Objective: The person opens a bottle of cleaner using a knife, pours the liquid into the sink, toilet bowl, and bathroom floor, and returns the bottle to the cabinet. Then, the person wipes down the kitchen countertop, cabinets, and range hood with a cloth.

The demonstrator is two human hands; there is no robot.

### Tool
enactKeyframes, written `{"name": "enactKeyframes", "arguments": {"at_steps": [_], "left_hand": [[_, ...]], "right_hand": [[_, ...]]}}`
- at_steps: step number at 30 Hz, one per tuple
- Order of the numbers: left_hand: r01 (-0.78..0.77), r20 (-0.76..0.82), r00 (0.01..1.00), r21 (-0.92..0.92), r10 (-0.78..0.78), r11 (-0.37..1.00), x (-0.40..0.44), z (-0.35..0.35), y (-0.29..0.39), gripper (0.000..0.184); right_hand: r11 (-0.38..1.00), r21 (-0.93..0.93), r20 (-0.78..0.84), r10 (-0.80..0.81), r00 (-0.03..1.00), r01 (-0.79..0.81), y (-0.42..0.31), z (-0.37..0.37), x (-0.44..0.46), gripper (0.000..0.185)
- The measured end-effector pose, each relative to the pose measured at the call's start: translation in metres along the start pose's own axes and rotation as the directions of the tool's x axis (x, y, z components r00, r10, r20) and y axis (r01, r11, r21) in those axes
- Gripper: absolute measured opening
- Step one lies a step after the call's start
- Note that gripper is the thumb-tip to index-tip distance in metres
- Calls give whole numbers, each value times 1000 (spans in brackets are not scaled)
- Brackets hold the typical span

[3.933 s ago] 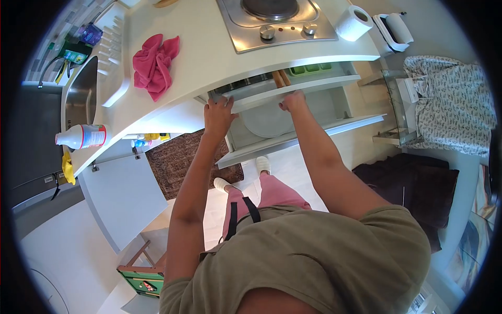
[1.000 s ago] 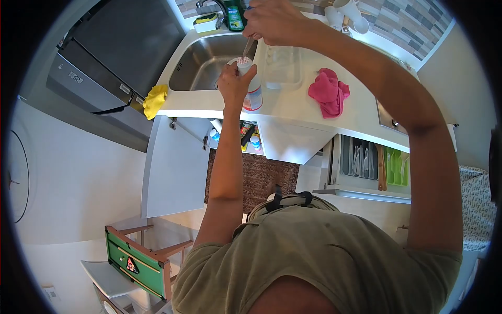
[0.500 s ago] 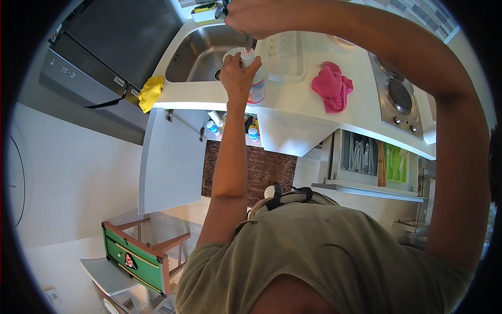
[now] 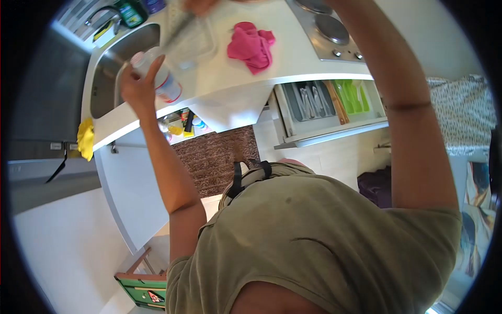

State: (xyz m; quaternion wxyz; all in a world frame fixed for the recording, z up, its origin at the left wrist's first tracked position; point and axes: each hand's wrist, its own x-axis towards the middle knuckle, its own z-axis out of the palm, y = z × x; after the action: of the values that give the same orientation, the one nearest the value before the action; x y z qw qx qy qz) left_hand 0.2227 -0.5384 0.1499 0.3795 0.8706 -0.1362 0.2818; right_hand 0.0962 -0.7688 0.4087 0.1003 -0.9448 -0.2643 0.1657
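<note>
My left hand (image 4: pixel 140 90) is closed round the upper part of a white bottle (image 4: pixel 168 89) with a red and blue label, at the counter's edge beside the sink. A pale pink, rounded top, perhaps the cap, shows at its fingers. At the top edge my right hand (image 4: pixel 201 5), smeared by motion and partly cut off, holds a blurred grey knife-like utensil (image 4: pixel 179 30) pointing down toward the bottle. Under the utensil lies a clear plastic tray (image 4: pixel 196 49). A crumpled pink cloth (image 4: pixel 251 47) rests on the counter to the right.
The sink (image 4: pixel 107 83) has a yellow cloth (image 4: pixel 85 138) hanging near its front corner. An open cutlery drawer (image 4: pixel 334 127) juts out below the counter. The cupboard door (image 4: pixel 130 188) stands open at left. A hob (image 4: pixel 332 29) is at upper right.
The view has turned to the right. My right hand has risen away from the bottle top with the utensil. The drawer, held by both hands earliest, now shows its cutlery; my left hand remains on the bottle.
</note>
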Motion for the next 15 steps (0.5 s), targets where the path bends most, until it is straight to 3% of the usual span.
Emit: {"name": "enactKeyframes", "arguments": {"at_steps": [1,2,3,4,5,6,7,8,9,10,11,12,13,14,15], "left_hand": [[-15,-136,991,-184,-10,983,-6,4,-5,62],[1,-171,984,-222,-41,975,-10,-2,-6,62],[129,-153,973,-263,-173,956,-19,-15,1,51],[28,-259,950,-488,-175,873,-25,-16,-5,39],[237,-52,897,-783,-440,575,-41,-32,6,34],[294,141,823,-934,-551,201,-48,-39,-7,34],[395,333,678,-917,-655,-57,-59,-47,-14,28],[419,518,626,-854,-583,-308,-76,-51,-31,25],[418,668,583,-735,-463,-534,-94,-49,-51,23],[354,768,476,-614,-429,-706,-111,-41,-68,18],[343,778,445,-605,-443,-718,-129,-35,-68,16],[288,821,451,-506,-351,-813,-147,-27,-69,14],[332,814,441,-539,-377,-775,-163,-15,-79,14],[249,852,365,-478,-376,-842,-171,-12,-61,14],[260,883,358,-406,-303,-876,-176,-8,-51,15]], "right_hand": [[980,-18,18,200,980,-200,35,44,-1,20],[922,-41,32,387,921,-386,67,92,-5,9],[972,152,-49,186,981,-176,61,108,-52,14],[997,73,-79,-27,997,32,105,150,-76,20],[972,192,85,118,989,-133,110,172,-94,27],[853,320,226,354,907,-413,114,196,-107,36],[788,458,174,374,911,-412,134,229,-123,39],[706,568,146,419,896,-423,150,260,-138,36],[448,713,258,546,797,-538,149,270,-146,34],[284,884,187,514,837,-372,158,290,-153,33],[242,926,110,558,823,-288,152,293,-152,32],[193,936,126,600,790,-296,156,301,-145,32],[147,961,100,609,787,-236,152,304,-136,33],[102,979,76,619,782,-176,147,304,-124,34],[103,990,19,594,804,-99,145,304,-111,35]]}}
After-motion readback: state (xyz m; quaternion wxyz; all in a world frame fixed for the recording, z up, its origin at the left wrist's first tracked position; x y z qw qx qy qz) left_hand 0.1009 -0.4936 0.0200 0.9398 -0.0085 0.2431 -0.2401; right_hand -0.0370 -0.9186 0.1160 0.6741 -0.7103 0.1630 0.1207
